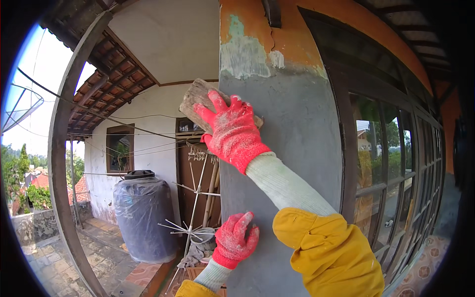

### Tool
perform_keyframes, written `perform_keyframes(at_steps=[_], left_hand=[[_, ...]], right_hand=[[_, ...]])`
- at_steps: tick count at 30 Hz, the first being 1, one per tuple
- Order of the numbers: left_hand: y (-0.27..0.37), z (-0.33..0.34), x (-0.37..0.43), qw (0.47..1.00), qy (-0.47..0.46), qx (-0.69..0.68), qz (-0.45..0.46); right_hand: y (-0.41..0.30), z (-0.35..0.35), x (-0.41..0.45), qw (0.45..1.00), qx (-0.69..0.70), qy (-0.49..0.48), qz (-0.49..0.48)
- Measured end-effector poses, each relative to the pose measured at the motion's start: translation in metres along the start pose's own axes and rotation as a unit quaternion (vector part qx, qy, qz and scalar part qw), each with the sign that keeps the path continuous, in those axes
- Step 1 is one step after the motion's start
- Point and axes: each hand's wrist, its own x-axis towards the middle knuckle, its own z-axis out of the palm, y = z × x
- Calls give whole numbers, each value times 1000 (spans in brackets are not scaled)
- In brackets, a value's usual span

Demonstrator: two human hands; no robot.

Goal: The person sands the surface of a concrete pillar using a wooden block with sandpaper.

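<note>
My right hand (233,128), in a red-coated work glove with pale grit on it, holds a worn wooden board (198,94). The board lies slanted across the left corner of the grey rendered wall (293,137), and its upper-left end juts past the edge. Lower down, my left hand (237,239) wears a matching glove and is at the same corner. Its fingers are partly bent and apart, with nothing visible in them. Above the grey surface, orange paint (304,41) has flaked away around a pale patch (245,57), and a thin crack runs down from a dark bracket (272,13).
Dark-framed glass windows (386,148) adjoin the wall on the right. At left stand a plastic-wrapped barrel (146,215), a white drying rack (196,193) and a wooden post (66,148). A cable (111,119) and several lines cross behind the board.
</note>
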Motion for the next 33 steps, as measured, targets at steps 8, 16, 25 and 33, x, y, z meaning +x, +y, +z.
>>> perform_keyframes(at_steps=[8, 16, 25, 33], left_hand=[[18, 12, 10, 999, 4, -34, 23], [4, 1, 3, 999, -7, -24, 41], [9, 8, 6, 999, 6, -40, 19], [-4, -11, 0, 1000, -8, -23, 18]], right_hand=[[236, -37, -71, 851, -27, 91, 517], [-5, 5, -29, 999, -3, 9, -35], [234, -35, -62, 866, -15, 78, 494], [-8, 0, -25, 1000, 20, 12, -4]])
